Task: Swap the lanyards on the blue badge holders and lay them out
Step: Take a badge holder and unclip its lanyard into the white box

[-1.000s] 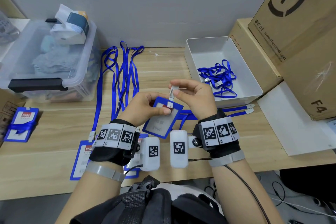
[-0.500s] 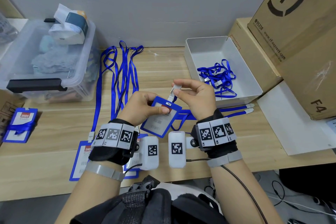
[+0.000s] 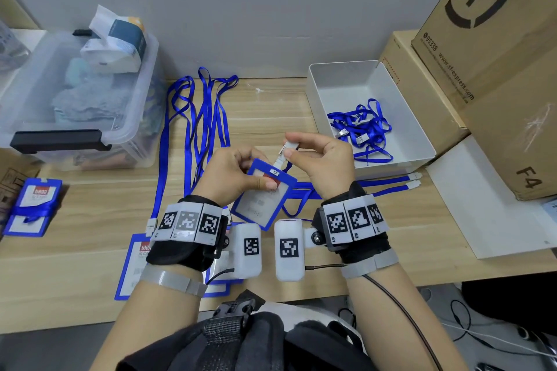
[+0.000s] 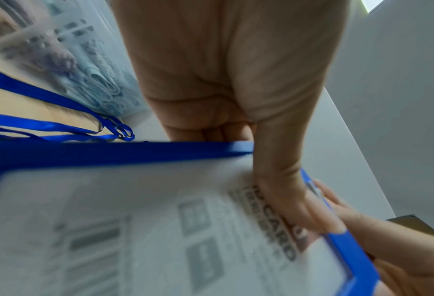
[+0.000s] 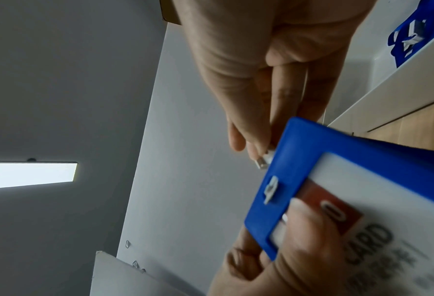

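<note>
**Fingers.** Right hand: thumb and forefinger are closed in a pinch on the white clip, which is held just beyond the top edge of the holder. Its other fingers curl loosely. Left hand: the thumb presses the holder's face near the top and the fingers wrap behind, gripping it.

**Position.** The holder is off the table, tilted, between the 2 hands at near centre. The clip's strap runs down to a small stud in the holder's top band. The lanyard trails from under the right hand toward the right.

**Assessment.** The step in hand appears to be fastening the clip to the holder. The next move likely calls for a steady left grip while the right hand seats the strap and presses it closed.

**Not verified.**
- Whether the strap is already fastened cannot be told.
- The left fingers behind the holder are hidden.
- Both wrist views are blurred, and only "CARD" reads on the insert.

**Surroundings.** Spare lanyards lie in the tray at far right. Spare holders lie near left, partly under the left wrist.
</note>
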Demonstrator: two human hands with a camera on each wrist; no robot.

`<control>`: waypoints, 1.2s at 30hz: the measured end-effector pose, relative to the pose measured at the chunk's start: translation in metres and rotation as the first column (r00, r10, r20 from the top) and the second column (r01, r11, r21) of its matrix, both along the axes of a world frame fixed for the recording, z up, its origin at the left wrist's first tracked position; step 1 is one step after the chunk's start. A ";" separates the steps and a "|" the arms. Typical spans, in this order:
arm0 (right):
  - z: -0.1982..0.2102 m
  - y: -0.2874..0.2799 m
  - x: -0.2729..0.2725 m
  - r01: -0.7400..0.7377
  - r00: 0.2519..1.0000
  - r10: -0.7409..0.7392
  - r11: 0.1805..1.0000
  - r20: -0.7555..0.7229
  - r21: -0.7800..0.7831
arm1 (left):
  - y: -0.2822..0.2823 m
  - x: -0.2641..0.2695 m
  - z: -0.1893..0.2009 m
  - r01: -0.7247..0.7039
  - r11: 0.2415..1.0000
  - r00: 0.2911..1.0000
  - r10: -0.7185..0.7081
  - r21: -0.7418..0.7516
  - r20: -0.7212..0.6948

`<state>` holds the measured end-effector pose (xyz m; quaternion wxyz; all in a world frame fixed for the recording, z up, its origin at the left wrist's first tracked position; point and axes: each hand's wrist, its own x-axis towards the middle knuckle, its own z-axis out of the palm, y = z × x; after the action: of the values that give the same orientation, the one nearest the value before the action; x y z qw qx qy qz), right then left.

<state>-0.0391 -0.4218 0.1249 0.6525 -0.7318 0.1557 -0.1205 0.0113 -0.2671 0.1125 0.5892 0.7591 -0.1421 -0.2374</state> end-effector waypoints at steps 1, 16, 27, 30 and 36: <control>-0.001 0.000 0.001 -0.002 1.000 0.002 1.000 -0.008 -0.014 | 0.000 0.000 0.000 -0.014 1.000 1.000 0.014 -0.014 -0.011; 0.035 -0.005 0.000 -0.174 0.970 0.160 0.983 0.181 0.066 | -0.006 0.006 -0.008 0.151 0.985 0.984 -0.158 0.083 0.081; 0.051 -0.040 -0.005 -0.099 0.942 0.021 0.971 0.334 0.218 | -0.021 0.024 -0.002 0.169 0.985 0.985 -0.170 0.024 0.025; 0.034 -0.056 -0.004 0.039 0.992 -0.048 0.996 0.113 0.076 | -0.023 0.023 0.020 0.184 0.972 0.983 -0.181 -0.145 0.033; 0.018 -0.037 -0.001 -0.240 0.960 0.254 0.963 -0.121 0.120 | -0.055 0.018 0.057 0.310 0.891 0.950 -0.306 -0.332 0.065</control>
<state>-0.0399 -0.4591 0.1426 0.6875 -0.7171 0.1131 0.0203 0.0291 -0.3218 0.1694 0.6648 0.6159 -0.3023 -0.2955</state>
